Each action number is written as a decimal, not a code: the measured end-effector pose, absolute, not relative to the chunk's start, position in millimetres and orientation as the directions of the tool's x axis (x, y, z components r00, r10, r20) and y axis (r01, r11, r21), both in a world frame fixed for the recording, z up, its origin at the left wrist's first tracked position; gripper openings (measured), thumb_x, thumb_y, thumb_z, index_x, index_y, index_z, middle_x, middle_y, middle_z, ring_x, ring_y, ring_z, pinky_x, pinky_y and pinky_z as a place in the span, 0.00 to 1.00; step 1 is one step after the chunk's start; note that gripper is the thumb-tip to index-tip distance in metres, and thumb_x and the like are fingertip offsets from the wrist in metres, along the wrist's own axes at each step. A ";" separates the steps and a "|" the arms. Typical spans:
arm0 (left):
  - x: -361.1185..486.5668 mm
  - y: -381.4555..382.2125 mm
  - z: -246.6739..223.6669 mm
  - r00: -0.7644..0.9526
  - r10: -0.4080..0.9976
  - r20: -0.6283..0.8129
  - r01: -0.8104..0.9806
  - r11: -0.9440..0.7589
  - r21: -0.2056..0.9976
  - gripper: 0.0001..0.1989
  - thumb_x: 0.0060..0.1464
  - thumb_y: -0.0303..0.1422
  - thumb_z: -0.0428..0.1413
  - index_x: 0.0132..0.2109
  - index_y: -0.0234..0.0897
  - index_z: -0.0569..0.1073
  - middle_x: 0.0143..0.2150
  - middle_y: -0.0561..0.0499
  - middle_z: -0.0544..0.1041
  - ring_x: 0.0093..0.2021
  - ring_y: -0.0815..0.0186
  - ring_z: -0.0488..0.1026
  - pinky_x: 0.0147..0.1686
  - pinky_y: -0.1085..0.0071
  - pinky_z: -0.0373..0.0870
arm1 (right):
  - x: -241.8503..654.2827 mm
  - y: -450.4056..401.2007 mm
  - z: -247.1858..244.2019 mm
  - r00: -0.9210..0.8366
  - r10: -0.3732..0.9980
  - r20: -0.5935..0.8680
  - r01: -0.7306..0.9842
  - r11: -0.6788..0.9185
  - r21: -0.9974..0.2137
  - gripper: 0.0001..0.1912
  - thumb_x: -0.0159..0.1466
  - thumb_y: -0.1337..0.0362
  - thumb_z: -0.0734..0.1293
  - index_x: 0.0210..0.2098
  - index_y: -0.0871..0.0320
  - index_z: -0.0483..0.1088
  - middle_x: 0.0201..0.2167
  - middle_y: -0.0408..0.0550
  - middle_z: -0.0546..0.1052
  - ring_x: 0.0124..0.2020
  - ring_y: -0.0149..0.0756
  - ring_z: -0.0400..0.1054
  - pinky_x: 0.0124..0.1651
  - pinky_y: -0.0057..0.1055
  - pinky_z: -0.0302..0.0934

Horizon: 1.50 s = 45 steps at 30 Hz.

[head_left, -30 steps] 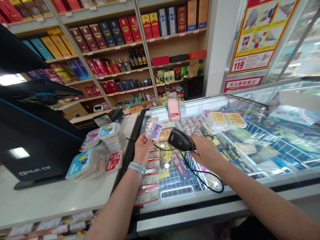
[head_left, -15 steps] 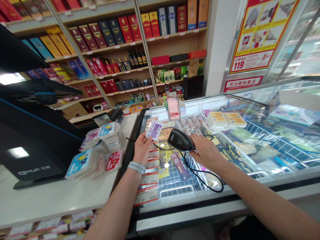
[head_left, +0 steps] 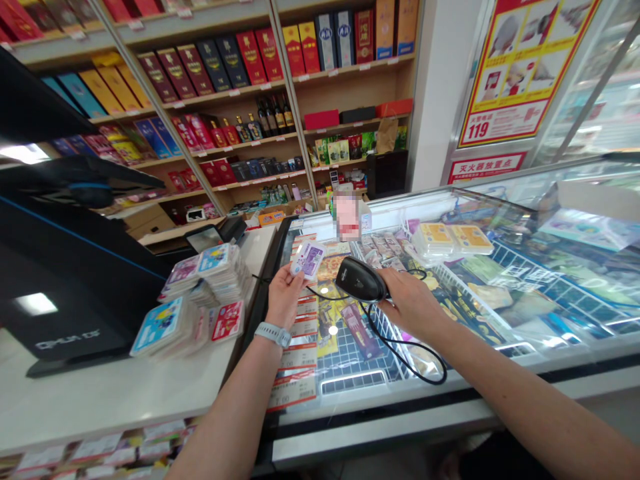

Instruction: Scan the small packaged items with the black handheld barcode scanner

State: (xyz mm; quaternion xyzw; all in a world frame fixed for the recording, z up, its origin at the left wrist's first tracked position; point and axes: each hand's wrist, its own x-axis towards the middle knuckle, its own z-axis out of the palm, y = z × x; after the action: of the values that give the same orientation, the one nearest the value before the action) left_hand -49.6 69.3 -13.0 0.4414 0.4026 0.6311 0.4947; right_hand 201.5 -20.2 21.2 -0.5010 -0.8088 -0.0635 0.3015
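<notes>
We record: left hand (head_left: 285, 298), fingers closed, pinching a flat purple-and-white packaged card (head_left: 309, 260); right hand (head_left: 410, 303), fingers wrapped around a black corded handheld barcode scanner (head_left: 360, 280), at four o'clock from the card, both above a glass-topped freezer (head_left: 380, 417).

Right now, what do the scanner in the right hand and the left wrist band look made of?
The barcode scanner looks like black moulded plastic, smooth with a soft sheen. The wrist band looks like matte grey silicone, no weave showing, though detail is small.
</notes>
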 end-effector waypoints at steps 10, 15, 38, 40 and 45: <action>-49.2 69.2 -13.2 -0.125 0.980 0.157 -0.266 -0.185 0.946 0.24 0.40 0.38 0.68 0.44 0.36 0.73 0.41 0.48 0.79 0.41 0.67 0.76 0.47 0.66 0.72 | 202.3 -19.3 20.3 -0.317 0.771 0.553 0.848 0.491 -0.198 0.15 0.60 0.70 0.62 0.47 0.61 0.65 0.38 0.53 0.75 0.38 0.44 0.70 0.40 0.37 0.61; -48.3 67.2 -12.0 -0.123 0.981 0.150 -0.266 -0.178 0.947 0.25 0.39 0.38 0.68 0.45 0.35 0.74 0.40 0.48 0.79 0.40 0.67 0.77 0.46 0.67 0.73 | 202.7 -19.9 21.9 -0.308 0.769 0.561 0.845 0.492 -0.209 0.15 0.60 0.70 0.63 0.47 0.60 0.64 0.38 0.53 0.75 0.39 0.43 0.70 0.41 0.36 0.60; -20.3 54.3 26.2 -0.085 0.931 0.356 -0.017 -0.358 0.933 0.26 0.45 0.42 0.65 0.49 0.33 0.74 0.44 0.45 0.80 0.44 0.62 0.77 0.47 0.63 0.74 | 203.4 -20.5 25.5 -0.239 0.844 0.481 0.887 0.391 -0.245 0.14 0.62 0.67 0.64 0.47 0.61 0.65 0.41 0.52 0.75 0.42 0.42 0.69 0.45 0.35 0.60; -9.9 51.5 40.3 -0.046 0.907 0.418 0.070 -0.415 0.907 0.27 0.46 0.42 0.64 0.51 0.32 0.74 0.45 0.45 0.80 0.44 0.61 0.77 0.48 0.63 0.74 | 202.8 -20.8 26.4 -0.239 0.850 0.469 0.889 0.386 -0.245 0.14 0.61 0.68 0.64 0.48 0.61 0.66 0.41 0.51 0.75 0.42 0.41 0.69 0.45 0.35 0.60; 35.5 45.7 83.5 0.099 0.777 0.622 0.442 -0.594 0.672 0.19 0.55 0.38 0.58 0.52 0.35 0.75 0.41 0.47 0.81 0.39 0.63 0.77 0.44 0.67 0.74 | 200.3 -21.2 27.7 -0.252 0.858 0.447 0.904 0.374 -0.209 0.15 0.62 0.66 0.65 0.48 0.61 0.66 0.42 0.53 0.75 0.43 0.43 0.69 0.46 0.36 0.60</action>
State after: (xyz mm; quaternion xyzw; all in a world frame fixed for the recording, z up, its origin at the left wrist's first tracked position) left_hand 35.5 45.7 83.5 0.7236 0.4211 0.5229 0.1603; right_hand 200.3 -21.2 27.7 -0.5576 -0.7899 -0.0449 0.2511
